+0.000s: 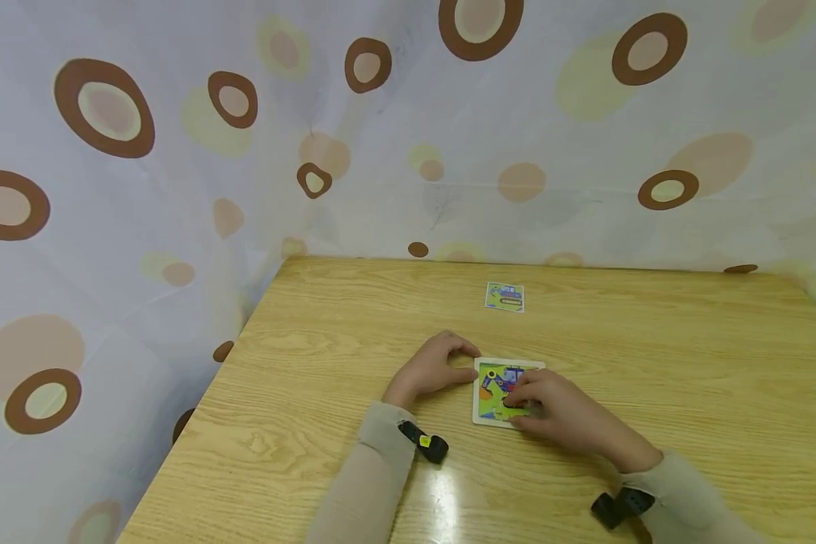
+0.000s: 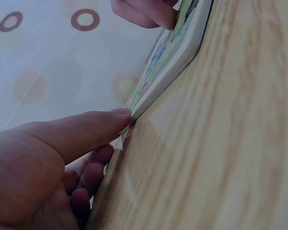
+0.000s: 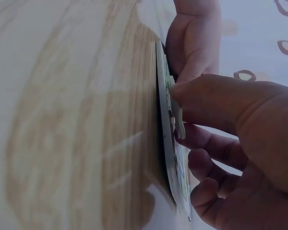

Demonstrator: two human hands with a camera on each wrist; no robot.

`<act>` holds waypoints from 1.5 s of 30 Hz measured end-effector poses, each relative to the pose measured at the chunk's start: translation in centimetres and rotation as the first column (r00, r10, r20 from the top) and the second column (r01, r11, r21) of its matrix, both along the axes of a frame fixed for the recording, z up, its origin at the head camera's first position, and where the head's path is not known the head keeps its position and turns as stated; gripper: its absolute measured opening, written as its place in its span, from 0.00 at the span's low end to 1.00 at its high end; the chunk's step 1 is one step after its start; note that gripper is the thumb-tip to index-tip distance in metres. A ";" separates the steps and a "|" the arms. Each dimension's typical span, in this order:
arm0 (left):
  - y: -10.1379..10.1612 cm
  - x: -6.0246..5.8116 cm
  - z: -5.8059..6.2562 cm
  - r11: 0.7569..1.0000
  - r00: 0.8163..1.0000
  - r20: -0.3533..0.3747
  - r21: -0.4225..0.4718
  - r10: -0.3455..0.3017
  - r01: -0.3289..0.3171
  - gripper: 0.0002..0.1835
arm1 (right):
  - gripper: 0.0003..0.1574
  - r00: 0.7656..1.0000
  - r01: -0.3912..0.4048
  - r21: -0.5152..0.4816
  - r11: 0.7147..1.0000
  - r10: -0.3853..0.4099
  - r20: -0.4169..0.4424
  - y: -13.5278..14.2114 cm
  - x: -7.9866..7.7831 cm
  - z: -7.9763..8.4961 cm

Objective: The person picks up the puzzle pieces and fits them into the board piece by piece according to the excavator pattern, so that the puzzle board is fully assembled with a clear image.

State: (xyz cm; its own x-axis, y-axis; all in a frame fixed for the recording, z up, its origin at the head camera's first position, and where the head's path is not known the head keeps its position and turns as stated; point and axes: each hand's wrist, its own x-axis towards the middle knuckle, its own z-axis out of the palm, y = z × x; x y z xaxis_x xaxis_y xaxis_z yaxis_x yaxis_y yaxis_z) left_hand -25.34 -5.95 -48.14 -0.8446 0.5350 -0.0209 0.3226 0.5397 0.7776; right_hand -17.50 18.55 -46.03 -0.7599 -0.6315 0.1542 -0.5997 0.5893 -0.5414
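On the wooden table lies a flat jigsaw puzzle board [image 1: 477,400] with a white rim, its picture showing a blue excavator on green. My left hand [image 1: 434,366] holds the board's left side, the thumb against the rim and the index finger at the upper left corner. Above the lower right part of the board, my right hand [image 1: 551,404] pinches a puzzle piece [image 3: 180,127] between thumb and index finger. The piece stands tilted against the board in the right wrist view. The right fingers hide much of that part of the picture.
A small card [image 1: 505,297] with a similar excavator picture lies farther back on the wooden table [image 1: 299,378]. A white cloth [image 1: 394,143] with brown rings hangs behind the table and along its left side.
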 end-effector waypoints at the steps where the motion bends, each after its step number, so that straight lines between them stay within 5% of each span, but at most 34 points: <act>1: 0.0 0.0 0.0 1.000 1.000 0.000 0.001 -0.001 0.001 0.15 | 0.09 1.000 -0.002 0.001 1.000 0.002 -0.006 0.0 0.0 0.0; 25: 0.1 0.1 0.3 1.000 1.000 -0.004 -0.024 -0.002 0.002 0.15 | 0.09 0.999 -0.036 -0.011 0.999 0.036 0.028 -0.2 -0.5 0.0; 45: 0.0 0.0 -0.1 1.000 1.000 -0.002 -0.008 0.001 -0.001 0.15 | 0.12 0.997 0.055 0.008 0.998 -0.055 0.050 1.4 0.4 0.7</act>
